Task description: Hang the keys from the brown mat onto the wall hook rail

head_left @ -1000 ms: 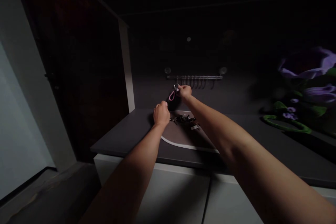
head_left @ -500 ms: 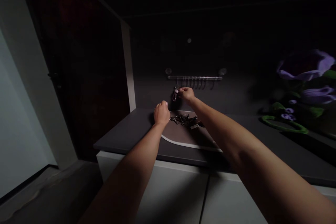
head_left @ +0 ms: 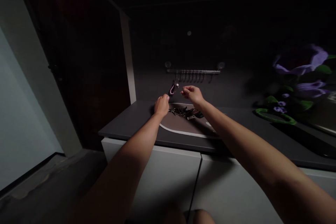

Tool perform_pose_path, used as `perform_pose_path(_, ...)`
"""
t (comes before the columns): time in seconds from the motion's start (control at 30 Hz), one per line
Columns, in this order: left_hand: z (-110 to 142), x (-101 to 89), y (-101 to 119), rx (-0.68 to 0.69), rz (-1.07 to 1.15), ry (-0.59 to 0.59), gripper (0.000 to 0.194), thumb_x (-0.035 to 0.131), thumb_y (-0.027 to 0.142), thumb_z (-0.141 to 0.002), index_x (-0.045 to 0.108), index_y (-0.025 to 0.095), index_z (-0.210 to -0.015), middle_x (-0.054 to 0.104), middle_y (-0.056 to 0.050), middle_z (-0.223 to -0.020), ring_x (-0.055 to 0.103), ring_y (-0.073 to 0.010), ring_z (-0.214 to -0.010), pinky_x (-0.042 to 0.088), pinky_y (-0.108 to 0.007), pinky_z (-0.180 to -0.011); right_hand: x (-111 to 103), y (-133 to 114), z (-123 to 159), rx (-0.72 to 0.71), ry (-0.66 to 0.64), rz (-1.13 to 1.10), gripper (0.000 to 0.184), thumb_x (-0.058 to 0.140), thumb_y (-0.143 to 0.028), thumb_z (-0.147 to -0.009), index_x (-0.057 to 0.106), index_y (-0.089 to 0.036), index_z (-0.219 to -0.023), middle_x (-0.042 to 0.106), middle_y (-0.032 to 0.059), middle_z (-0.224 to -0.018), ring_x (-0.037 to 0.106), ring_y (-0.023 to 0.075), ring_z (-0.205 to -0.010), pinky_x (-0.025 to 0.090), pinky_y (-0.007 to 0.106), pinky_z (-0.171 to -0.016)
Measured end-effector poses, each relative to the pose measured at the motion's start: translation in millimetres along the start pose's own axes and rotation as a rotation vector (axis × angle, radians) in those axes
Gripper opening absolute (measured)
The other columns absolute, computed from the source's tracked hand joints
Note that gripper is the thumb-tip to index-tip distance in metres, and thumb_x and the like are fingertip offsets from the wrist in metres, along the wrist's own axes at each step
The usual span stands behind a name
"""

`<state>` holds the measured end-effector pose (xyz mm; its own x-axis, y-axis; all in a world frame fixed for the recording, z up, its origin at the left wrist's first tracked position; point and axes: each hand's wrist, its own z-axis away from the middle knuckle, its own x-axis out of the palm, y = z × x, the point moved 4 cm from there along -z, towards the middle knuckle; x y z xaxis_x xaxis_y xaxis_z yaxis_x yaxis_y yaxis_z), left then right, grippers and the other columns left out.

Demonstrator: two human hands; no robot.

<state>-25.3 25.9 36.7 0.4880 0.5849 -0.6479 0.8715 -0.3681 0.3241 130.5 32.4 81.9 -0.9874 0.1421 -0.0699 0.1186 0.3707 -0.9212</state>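
A keychain with a pink strap loop (head_left: 172, 89) and a small pale charm hangs from the leftmost hook of a clear rail on the dark wall. Just right of it is my right hand (head_left: 193, 95), apart from the keychain, its fingers loosely curled with a small gap at the tips and nothing visible in them. My left hand (head_left: 162, 105) is closed at the left edge of a brownish, white-rimmed mat (head_left: 178, 127); its fingertips are hidden, so anything in them is out of sight. A pile of keys (head_left: 182, 112) lies on the mat between my hands.
The clear hook rail (head_left: 194, 71) has several hooks and a round mount at each end. Purple flowers (head_left: 309, 91) and a green ring (head_left: 275, 117) stand on the dark countertop (head_left: 126, 119) at right. White cabinet doors (head_left: 168, 178) are below; a dark door is left.
My right hand has let go of the keychain and drawn back to the right. The keychain now hangs with its strap swung left. My left hand stays at the mat's edge.
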Motion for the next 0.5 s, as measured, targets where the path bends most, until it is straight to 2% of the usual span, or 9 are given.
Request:
perform_pose_path(0.13,2,1.9,2,0.054,0.024,-0.036,0.022,0.032,0.022,-0.088,0.053,0.019,-0.093,0.062,-0.008,-0.09,0.054,-0.0176,-0.087,0.037,-0.027,-0.074,-8,16,17,-0.089,0.002,0.162,0.011,0.05,-0.017,-0.079,0.057,-0.013,-0.086,0.064,0.0033,-0.069,0.056,0.0081,-0.06,0.044,0.02,-0.061)
perform_pose_path(0.3,4,8.4,6,0.153,0.021,-0.106,0.018,0.04,0.022,-0.086,0.057,0.02,-0.091,0.06,-0.006,-0.094,0.051,-0.0169,-0.092,0.037,-0.028,-0.079,-13,31,36,-0.26,-0.024,0.534,0.017,0.049,-0.023,-0.08,0.061,-0.014,-0.088,0.067,0.0056,-0.077,0.06,0.0129,-0.071,0.044,0.025,-0.07)
perform_pose_path(0.5,6,18.8,7,0.208,-0.034,-0.215,0.017,0.047,0.025,-0.083,0.062,0.022,-0.089,0.058,-0.005,-0.094,0.049,-0.0177,-0.094,0.037,-0.029,-0.081,-6,37,47,-0.406,-0.156,0.893,0.019,0.048,-0.022,-0.081,0.064,-0.015,-0.09,0.066,0.0082,-0.093,0.058,0.0167,-0.087,0.04,0.025,-0.078)
